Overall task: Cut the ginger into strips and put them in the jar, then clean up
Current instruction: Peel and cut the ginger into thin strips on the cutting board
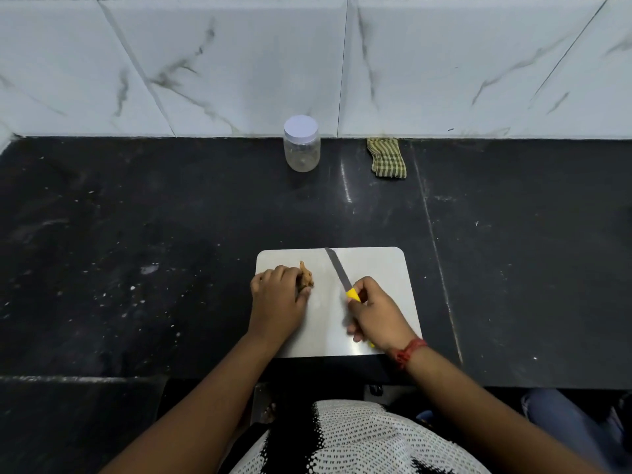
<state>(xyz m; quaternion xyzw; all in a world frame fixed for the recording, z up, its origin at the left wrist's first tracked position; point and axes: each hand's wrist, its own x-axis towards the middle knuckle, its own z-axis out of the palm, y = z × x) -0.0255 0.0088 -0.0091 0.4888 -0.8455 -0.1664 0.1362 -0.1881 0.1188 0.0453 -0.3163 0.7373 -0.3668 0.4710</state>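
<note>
Holding the ginger: the left hand (278, 295) is lying palm down on the left part of the cutting board (383, 268), its fingers curling over the near end of the ginger (306, 276) and pinning it to the board.
Ginger: one knobbly brown piece is lying whole on the board, its far end sticking out past the fingertips.
Right hand: the right hand (378, 314) is gripping the yellow handle of the knife (338, 270), fingers wrapped closed around it; a red thread band (408, 352) is sitting on that wrist.
Knife: the blade is pointing away from the person and slightly left, its tip reaching the far edge of the board; it is standing apart from the ginger, to its right.
Cutting board: a pale rectangle is lying on the black table (136, 251), near the front edge.
Jar: a clear jar (301, 147) with its white lid on is standing upright at the back of the table, against the marble-patterned wall tiles (239, 63), well apart from the board.
Cloth: a folded green checked cloth (386, 157) is lying just right of the jar.
</note>
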